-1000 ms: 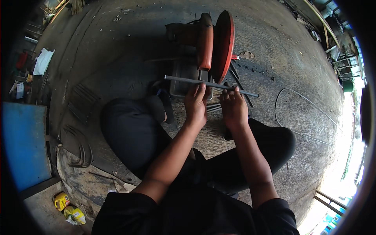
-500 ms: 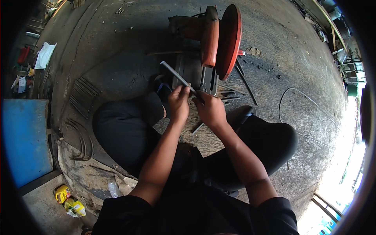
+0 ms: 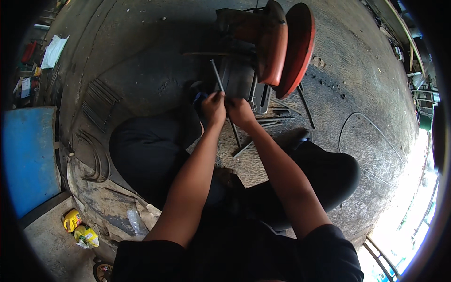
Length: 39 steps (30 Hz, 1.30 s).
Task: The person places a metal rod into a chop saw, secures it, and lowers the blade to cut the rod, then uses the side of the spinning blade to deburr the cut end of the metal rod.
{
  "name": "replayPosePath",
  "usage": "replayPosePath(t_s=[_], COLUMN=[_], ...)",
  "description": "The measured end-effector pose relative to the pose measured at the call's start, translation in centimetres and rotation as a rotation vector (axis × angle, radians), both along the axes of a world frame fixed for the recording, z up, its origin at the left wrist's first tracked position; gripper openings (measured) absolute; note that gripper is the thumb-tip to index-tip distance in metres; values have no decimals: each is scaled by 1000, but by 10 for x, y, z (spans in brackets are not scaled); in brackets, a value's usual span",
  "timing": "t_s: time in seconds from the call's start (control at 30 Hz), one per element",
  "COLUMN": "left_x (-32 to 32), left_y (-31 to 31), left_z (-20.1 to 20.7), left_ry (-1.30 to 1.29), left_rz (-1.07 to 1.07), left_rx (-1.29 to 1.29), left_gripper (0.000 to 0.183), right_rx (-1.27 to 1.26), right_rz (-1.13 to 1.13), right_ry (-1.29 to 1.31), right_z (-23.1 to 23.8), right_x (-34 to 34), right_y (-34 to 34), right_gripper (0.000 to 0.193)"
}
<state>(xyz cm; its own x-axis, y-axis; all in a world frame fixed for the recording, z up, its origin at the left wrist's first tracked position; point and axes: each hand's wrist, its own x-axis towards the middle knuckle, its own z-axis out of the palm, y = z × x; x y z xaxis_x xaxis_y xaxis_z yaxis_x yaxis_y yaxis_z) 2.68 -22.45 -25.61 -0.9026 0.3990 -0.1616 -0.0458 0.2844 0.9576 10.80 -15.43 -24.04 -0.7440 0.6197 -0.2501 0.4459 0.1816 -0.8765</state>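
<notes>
My left hand (image 3: 214,109) is closed around a thin grey metal rod (image 3: 216,75), whose upper end points up and away from me. Beside it, my right hand (image 3: 241,113) is closed at the same rod, its fingertips partly hidden. Below the hands a darker length, which looks like the rod's lower part, slants down between my forearms. Just beyond my hands stands an orange-red cut-off saw (image 3: 273,56) with a large red disc-shaped part (image 3: 297,54) on its right side. The grey metal base (image 3: 233,77) of the saw lies close to the rod.
Several cut rods (image 3: 270,123) lie on the floor right of my hands. A bundle of thin rods (image 3: 101,104) and curved metal strips (image 3: 97,157) lie left of my knee. A looped wire (image 3: 359,114) is at right, a blue panel (image 3: 30,160) at far left.
Both hands have turned the rod from a strong slant to more upright. The view has shifted a little, so the saw appears farther right.
</notes>
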Motion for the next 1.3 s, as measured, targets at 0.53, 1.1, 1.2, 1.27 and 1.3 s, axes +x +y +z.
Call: replayPosePath(t_s=[0.53,1.1,1.2,1.27,1.3], left_x=[-218,-260,-255,-252,-252], left_y=[110,125,125,127,124], left_z=[-137,-180,-178,-176,-177], left_ry=[-803,-837,-884,-923,-938], left_rz=[-56,230,264,274,285], left_rx=[-167,175,100,48,59], left_gripper=[25,8,5,5,5], right_rx=[-180,-350,-289,-278,-276], right_rz=[-235,-360,-319,-328,-331], right_ry=[-341,-198,-210,-198,-195], right_z=[-86,-105,-103,-98,-93], right_x=[-96,-79,-75,-72,-72], right_y=[22,33,32,31,31], right_gripper=[27,26,26,25,25])
